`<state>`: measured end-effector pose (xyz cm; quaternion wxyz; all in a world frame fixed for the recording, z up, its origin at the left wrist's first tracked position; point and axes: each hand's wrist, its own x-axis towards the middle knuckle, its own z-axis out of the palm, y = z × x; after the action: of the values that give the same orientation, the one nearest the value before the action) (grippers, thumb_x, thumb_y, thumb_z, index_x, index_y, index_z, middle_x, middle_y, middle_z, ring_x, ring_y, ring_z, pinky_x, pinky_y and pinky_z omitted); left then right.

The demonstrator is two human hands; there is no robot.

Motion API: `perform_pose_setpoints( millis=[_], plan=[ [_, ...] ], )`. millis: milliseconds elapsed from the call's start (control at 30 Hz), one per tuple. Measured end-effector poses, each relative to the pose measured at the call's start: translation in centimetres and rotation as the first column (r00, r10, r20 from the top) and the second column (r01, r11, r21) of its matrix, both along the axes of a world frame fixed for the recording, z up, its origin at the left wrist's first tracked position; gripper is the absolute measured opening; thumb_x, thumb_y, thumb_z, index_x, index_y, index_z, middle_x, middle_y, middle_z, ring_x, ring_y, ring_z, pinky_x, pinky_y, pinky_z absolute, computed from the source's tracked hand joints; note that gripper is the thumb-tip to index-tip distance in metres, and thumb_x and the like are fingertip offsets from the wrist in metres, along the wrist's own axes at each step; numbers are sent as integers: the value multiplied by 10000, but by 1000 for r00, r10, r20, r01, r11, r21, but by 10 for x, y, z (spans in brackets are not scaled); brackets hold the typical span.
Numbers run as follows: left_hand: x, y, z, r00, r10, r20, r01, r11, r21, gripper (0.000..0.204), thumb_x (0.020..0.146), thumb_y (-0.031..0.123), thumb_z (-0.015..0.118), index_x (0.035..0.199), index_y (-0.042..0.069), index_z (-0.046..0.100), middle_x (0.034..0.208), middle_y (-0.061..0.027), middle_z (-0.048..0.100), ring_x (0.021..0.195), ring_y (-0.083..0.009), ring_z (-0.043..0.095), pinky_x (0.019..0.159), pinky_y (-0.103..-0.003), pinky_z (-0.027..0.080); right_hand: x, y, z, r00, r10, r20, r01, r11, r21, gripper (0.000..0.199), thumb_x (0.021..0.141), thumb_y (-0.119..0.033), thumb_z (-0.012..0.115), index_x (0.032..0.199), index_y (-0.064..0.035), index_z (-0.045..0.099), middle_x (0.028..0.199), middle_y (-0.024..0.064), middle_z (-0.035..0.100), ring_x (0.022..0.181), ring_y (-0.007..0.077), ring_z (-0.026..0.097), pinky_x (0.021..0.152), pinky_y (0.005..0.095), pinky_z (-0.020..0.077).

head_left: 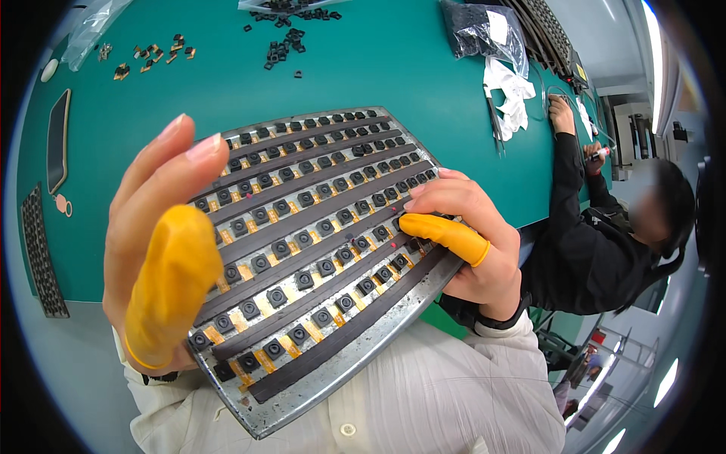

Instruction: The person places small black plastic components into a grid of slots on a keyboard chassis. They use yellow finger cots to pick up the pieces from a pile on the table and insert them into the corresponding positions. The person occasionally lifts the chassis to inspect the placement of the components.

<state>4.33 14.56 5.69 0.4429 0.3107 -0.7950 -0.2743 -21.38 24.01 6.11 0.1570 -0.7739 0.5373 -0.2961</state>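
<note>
A metal tray tilts in front of me, its near edge over my lap. Dark strips cross it, between rows of small black camera modules with orange-gold flex tails. By the tray's left edge, my left hand is open, fingers stretched upward and its thumb in a yellow finger cot. My right hand reaches over the right edge. Its thumb, also in a yellow cot, and its index finger close together at a module near the right end of a row; the fingers partly hide that module.
Loose black parts and small gold-and-black pieces lie on the green table. A phone and another module strip are at left. At right are a plastic bag, white cloth, tweezers and a co-worker.
</note>
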Motion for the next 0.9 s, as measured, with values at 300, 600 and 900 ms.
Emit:
perform_pose_setpoints(
  millis=[300, 600, 900],
  plan=[
    [-6, 7, 19, 924, 70, -377, 98, 907, 410, 544, 963, 485, 505, 1139, -7, 656, 1268, -218, 589, 1232, -312, 546, 1093, -437, 381, 8, 7, 1, 999, 9, -50, -10, 1000, -14, 462, 510, 83, 666, 972, 83, 686, 1073, 151, 647, 1052, 323, 627, 1019, 546, 432],
    [9, -8, -20, 972, 78, -220, -64, 995, 73, 710, 1003, 548, 309, 1128, -65, 645, 1230, -263, 601, 1212, -329, 558, 1089, -436, 373, 5, 1, 7, 1000, 8, -19, -7, 999, 35, 422, 557, 118, 675, 972, 48, 704, 1076, 125, 647, 1055, 301, 631, 1058, 586, 383],
    [12, -5, -13, 971, 164, -172, -129, 971, 201, 652, 1057, 437, 265, 1189, -112, 592, 1237, -262, 607, 1135, -314, 617, 1100, -419, 373, -23, 14, -10, 965, -235, -112, 232, 972, -40, 506, 550, 49, 756, 1047, -19, 691, 1128, 83, 647, 1070, 273, 646, 1063, 541, 403]
  ],
)
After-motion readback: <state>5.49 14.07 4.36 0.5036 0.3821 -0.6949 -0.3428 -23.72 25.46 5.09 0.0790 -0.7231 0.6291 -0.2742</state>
